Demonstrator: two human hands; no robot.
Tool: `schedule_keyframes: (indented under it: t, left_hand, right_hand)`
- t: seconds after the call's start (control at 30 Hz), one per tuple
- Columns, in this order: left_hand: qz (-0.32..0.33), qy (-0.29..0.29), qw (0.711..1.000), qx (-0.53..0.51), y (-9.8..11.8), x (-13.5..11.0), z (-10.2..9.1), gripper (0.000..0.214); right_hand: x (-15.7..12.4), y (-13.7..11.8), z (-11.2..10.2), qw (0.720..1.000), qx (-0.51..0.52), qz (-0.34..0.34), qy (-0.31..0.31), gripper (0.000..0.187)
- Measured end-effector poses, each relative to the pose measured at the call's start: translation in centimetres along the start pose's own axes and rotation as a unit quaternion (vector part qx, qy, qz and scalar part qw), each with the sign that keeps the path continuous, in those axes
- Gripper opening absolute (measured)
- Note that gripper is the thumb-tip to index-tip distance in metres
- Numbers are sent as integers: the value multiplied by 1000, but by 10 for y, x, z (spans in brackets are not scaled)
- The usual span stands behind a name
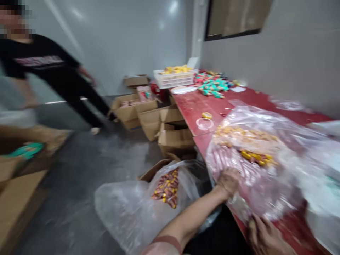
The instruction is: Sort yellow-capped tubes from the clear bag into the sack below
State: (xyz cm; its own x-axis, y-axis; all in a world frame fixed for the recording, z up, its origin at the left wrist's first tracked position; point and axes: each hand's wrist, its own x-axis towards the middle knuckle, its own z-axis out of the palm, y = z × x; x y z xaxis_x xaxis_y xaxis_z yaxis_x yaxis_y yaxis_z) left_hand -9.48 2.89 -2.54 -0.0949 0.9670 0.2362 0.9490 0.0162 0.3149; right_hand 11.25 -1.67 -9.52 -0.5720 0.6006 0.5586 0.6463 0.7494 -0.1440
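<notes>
Both hands are on the big clear plastic bag (255, 156) that lies at the near edge of the red table (196, 106). The left hand (228, 181) presses against the bag's near side, fingers curled into the film, gripping it. The right hand (265, 235) sits low at the bag's bottom corner, fingers closed on the plastic there, though blur hides the exact hold. Inside the bag, small yellow and orange pieces (255, 156) lie in a loose heap. Below the table edge, a second clear bag (132, 212) with red and yellow pieces sags out of a cardboard box (154, 170) on the floor. Further along the table: a roll of tape (204, 123), a pile of teal items (212, 86), and a white basket (174, 79). More open cartons (151, 118) stand beside the table. Another person in a black shirt (39, 60) is at the far left, blurred.
</notes>
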Motion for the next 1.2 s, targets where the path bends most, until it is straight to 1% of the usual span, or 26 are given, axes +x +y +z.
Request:
schedule_keyframes:
  t: [0.07, 0.17, 0.23, 0.33, 0.43, 0.53, 0.67, 0.77, 0.87, 0.97, 1.07, 1.13, 1.2]
  left_hand:
    - [23, -10, 1000, -7, -4, 4, 7, 28]
    - [31, -8, 999, 4, -7, 4, 15, 22]
    - [26, 0, 1000, 14, -7, 2, 15, 18]
    - [15, 12, 999, 26, -6, 0, 11, 20]
    - [3, 19, 999, 34, -6, 8, 8, 20]
    - [3, 17, 999, 40, -6, 33, 8, 22]
    - [-1, 13, 998, 60, -3, 87, 13, 29]
    - [-7, 12, 997, 80, 0, 124, 19, 33]
    - [-7, 19, 995, 93, 2, 143, 24, 30]
    - [3, 39, 995, 92, 0, 148, 29, 30]
    - [35, 63, 995, 76, -5, 147, 31, 31]
    - [64, 72, 993, 63, -9, 141, 30, 29]
    - [92, 83, 991, 52, -12, 130, 29, 25]
  right_hand:
    - [-5, -2, -4, 997, -72, 11, 18, 23]
    - [2, -15, -3, 990, -130, 43, 36, 28]
    - [7, -25, -2, 989, -126, 60, 38, 29]
    - [12, -32, -3, 989, -114, 70, 65, 28]
    - [14, -32, -1, 988, -104, 79, 87, 26]
    - [16, -32, 1, 986, -90, 94, 100, 24]
    - [20, -34, 4, 984, -58, 130, 108, 21]
    - [22, -37, 3, 980, -36, 154, 117, 24]
    - [26, -43, -1, 973, 0, 205, 108, 27]
    - [33, -45, -7, 965, 32, 252, 67, 24]
    - [38, -42, -10, 962, 27, 270, 27, 20]
    - [39, -41, -10, 962, 19, 274, 9, 17]
    - [40, -41, -9, 960, 22, 279, -1, 15]
